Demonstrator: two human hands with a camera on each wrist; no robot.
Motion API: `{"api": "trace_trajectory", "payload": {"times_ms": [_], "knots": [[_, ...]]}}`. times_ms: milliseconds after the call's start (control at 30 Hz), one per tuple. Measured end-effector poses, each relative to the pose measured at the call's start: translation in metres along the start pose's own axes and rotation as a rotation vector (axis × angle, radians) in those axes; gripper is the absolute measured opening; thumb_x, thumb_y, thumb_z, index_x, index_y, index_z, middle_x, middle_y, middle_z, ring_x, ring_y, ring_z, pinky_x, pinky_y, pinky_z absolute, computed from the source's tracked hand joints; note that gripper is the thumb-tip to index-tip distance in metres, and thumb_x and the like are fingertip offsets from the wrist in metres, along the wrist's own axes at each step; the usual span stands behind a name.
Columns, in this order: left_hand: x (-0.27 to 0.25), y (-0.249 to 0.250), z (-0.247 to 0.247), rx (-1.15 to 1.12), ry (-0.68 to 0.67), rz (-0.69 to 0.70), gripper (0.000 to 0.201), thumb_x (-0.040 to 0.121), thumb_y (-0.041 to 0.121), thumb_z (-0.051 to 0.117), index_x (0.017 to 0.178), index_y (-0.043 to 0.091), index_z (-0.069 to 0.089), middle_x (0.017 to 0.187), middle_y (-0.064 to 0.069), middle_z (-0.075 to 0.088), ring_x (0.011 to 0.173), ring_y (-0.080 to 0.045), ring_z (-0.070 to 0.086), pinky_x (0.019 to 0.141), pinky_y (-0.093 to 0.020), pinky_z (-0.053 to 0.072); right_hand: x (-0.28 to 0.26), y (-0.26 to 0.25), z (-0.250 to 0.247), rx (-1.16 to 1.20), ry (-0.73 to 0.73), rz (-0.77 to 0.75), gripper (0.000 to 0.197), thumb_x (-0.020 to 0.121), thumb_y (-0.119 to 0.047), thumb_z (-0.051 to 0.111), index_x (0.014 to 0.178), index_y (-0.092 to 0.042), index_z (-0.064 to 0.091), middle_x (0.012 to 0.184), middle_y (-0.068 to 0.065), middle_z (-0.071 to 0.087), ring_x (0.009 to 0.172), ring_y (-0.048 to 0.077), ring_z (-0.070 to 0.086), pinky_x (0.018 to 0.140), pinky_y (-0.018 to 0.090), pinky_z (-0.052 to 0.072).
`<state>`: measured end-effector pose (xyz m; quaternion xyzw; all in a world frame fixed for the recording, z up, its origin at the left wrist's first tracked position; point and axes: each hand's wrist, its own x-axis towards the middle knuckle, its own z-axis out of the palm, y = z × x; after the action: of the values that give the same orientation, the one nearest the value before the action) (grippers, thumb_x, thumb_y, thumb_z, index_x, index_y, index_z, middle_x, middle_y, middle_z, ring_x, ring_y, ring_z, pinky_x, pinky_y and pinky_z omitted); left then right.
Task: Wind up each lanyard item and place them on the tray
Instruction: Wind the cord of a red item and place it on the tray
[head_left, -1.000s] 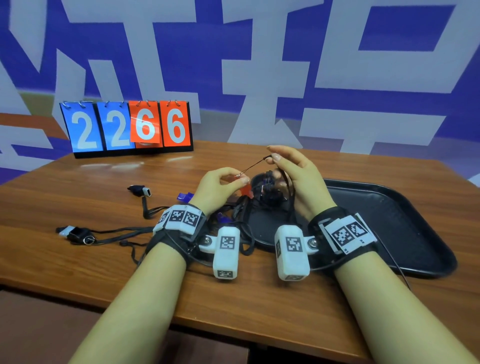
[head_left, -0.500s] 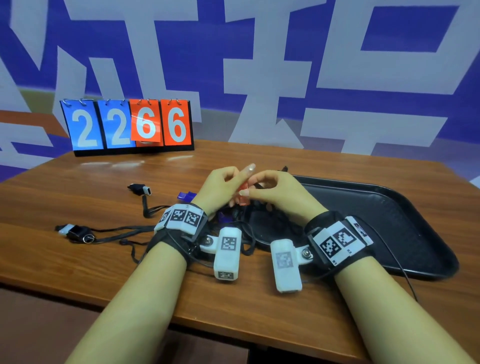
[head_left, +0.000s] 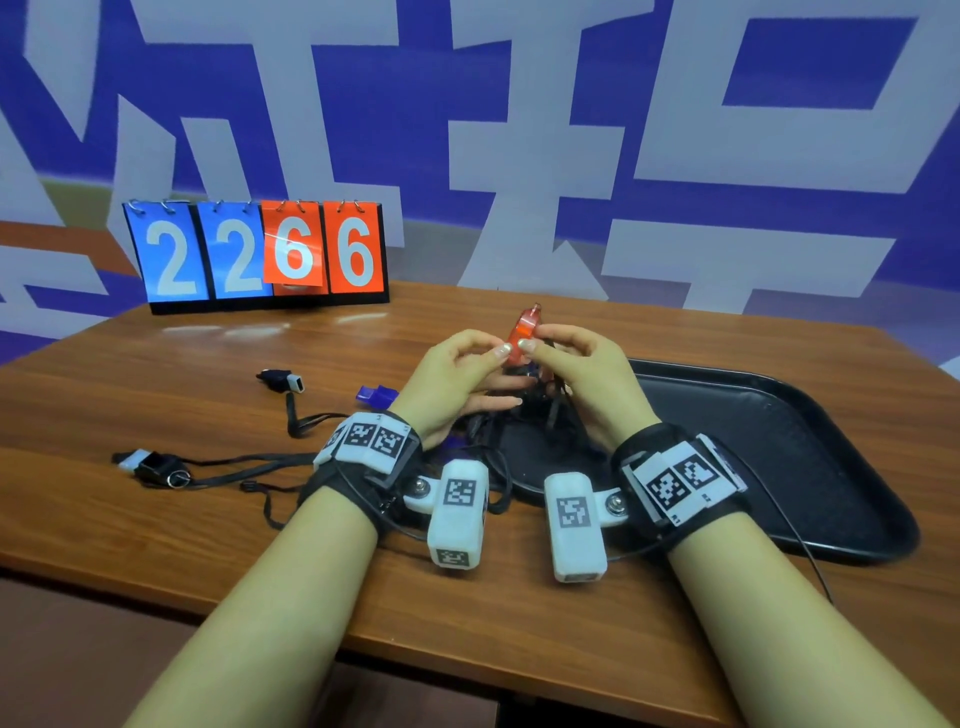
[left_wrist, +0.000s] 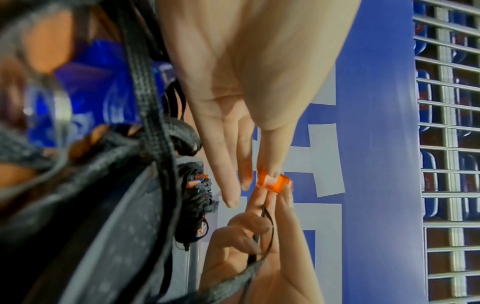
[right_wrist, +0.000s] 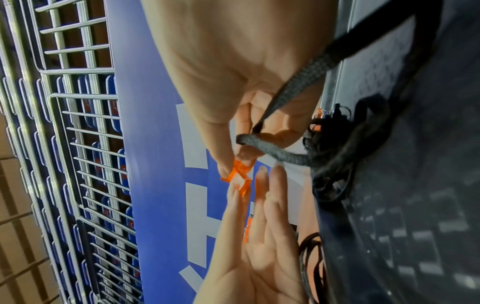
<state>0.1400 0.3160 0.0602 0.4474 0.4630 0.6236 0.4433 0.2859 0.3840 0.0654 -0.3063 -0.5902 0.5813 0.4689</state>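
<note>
An orange whistle (head_left: 524, 332) on a black cord is held up above the left end of the black tray (head_left: 779, 441). My left hand (head_left: 485, 358) pinches the whistle's body between thumb and forefinger, with the other fingers straight. My right hand (head_left: 543, 349) pinches the whistle (right_wrist: 239, 176) from the other side, and its cord (right_wrist: 272, 152) loops round the curled fingers. The cord hangs down to a dark bundle of wound lanyards (head_left: 535, 415) on the tray. In the left wrist view the whistle (left_wrist: 272, 183) sits between both hands' fingertips.
Loose lanyard items lie on the wooden table to the left: a black whistle (head_left: 283, 380), a purple whistle (head_left: 376, 396) and a black-and-white one (head_left: 150, 464), with cords trailing under my left wrist. A flip scoreboard (head_left: 254, 254) stands at the back left.
A second ago my hands stretched the cord taut between them. They then closed together low on the orange whistle, and both have now lifted it higher.
</note>
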Motion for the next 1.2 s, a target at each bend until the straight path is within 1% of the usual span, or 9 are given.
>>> {"api": "trace_trajectory", "payload": {"times_ms": [100, 200, 333, 500, 633, 733, 933, 1033, 1200], "knots": [[0.001, 0.000, 0.001, -0.022, -0.001, 0.012, 0.016, 0.102, 0.013, 0.051, 0.111, 0.000, 0.055, 0.106, -0.015, 0.074, 0.096, -0.029, 0.074, 0.067, -0.029, 0.060, -0.001, 0.000, 0.001, -0.050, 0.029, -0.006, 0.020, 0.089, -0.021, 0.070, 0.103, -0.007, 0.071, 0.090, 0.004, 0.073, 0.066, 0.004, 0.063, 0.062, 0.020, 0.049], [0.002, 0.001, -0.002, -0.007, 0.026, 0.037, 0.009, 0.101, 0.011, 0.053, 0.103, 0.003, 0.055, 0.104, -0.017, 0.074, 0.094, -0.029, 0.074, 0.068, -0.028, 0.060, 0.005, 0.000, -0.005, -0.102, 0.219, -0.061, 0.011, 0.095, -0.016, 0.060, 0.097, -0.010, 0.069, 0.080, 0.002, 0.070, 0.060, 0.008, 0.056, 0.054, 0.020, 0.046], [0.002, 0.001, -0.005, 0.063, 0.059, 0.039, 0.008, 0.098, 0.013, 0.058, 0.100, 0.005, 0.057, 0.096, -0.012, 0.076, 0.087, -0.027, 0.075, 0.067, -0.026, 0.061, 0.007, -0.003, -0.014, 0.015, 0.288, -0.110, 0.022, 0.099, -0.010, 0.053, 0.121, -0.015, 0.054, 0.087, 0.001, 0.071, 0.063, 0.006, 0.061, 0.055, 0.015, 0.047], [-0.001, 0.003, -0.003, 0.120, 0.052, 0.024, 0.013, 0.097, 0.013, 0.060, 0.105, 0.003, 0.062, 0.094, -0.016, 0.076, 0.077, -0.026, 0.075, 0.061, -0.023, 0.059, -0.001, -0.012, -0.009, 0.139, 0.126, -0.169, 0.022, 0.099, -0.011, 0.054, 0.119, -0.004, 0.061, 0.108, 0.000, 0.074, 0.079, 0.011, 0.069, 0.076, 0.027, 0.058], [0.000, 0.003, -0.001, 0.125, 0.087, 0.030, 0.014, 0.097, 0.011, 0.061, 0.104, 0.000, 0.062, 0.092, -0.017, 0.074, 0.073, -0.023, 0.075, 0.059, -0.021, 0.059, -0.006, -0.015, -0.001, 0.151, -0.104, -0.037, 0.019, 0.097, -0.005, 0.053, 0.112, -0.008, 0.065, 0.105, 0.007, 0.074, 0.058, 0.009, 0.054, 0.050, 0.016, 0.043], [0.000, 0.003, 0.000, 0.090, 0.142, 0.030, 0.017, 0.097, 0.010, 0.061, 0.107, -0.004, 0.061, 0.090, -0.016, 0.074, 0.071, -0.020, 0.075, 0.059, -0.021, 0.057, -0.008, -0.009, 0.003, 0.001, -0.214, 0.037, 0.018, 0.096, -0.005, 0.055, 0.107, -0.006, 0.068, 0.089, 0.013, 0.068, 0.052, 0.008, 0.047, 0.043, 0.015, 0.034], [0.000, 0.004, 0.001, 0.098, 0.170, 0.052, 0.028, 0.097, 0.012, 0.062, 0.112, -0.011, 0.059, 0.092, -0.023, 0.073, 0.070, -0.019, 0.074, 0.062, -0.022, 0.060, -0.006, -0.008, 0.009, -0.159, -0.179, 0.051, 0.028, 0.102, -0.030, 0.049, 0.096, -0.007, 0.064, 0.066, -0.002, 0.055, 0.042, 0.004, 0.028, 0.038, 0.016, 0.021], [0.000, 0.004, 0.001, 0.096, 0.173, 0.066, 0.027, 0.097, 0.012, 0.062, 0.111, -0.011, 0.060, 0.091, -0.018, 0.074, 0.070, -0.018, 0.074, 0.063, -0.022, 0.060, -0.005, -0.007, 0.009, -0.140, -0.201, 0.057, 0.032, 0.105, -0.028, 0.038, 0.083, -0.014, 0.055, 0.057, -0.002, 0.041, 0.039, 0.005, 0.024, 0.036, 0.015, 0.019], [0.001, 0.002, 0.000, 0.108, 0.176, 0.088, 0.020, 0.096, 0.011, 0.062, 0.108, -0.005, 0.067, 0.083, -0.011, 0.073, 0.070, -0.011, 0.072, 0.063, -0.020, 0.057, -0.009, -0.008, 0.009, -0.120, -0.375, 0.119, 0.033, 0.104, -0.030, 0.041, 0.079, -0.015, 0.058, 0.057, 0.000, 0.040, 0.041, 0.007, 0.019, 0.037, 0.014, 0.015]]}}
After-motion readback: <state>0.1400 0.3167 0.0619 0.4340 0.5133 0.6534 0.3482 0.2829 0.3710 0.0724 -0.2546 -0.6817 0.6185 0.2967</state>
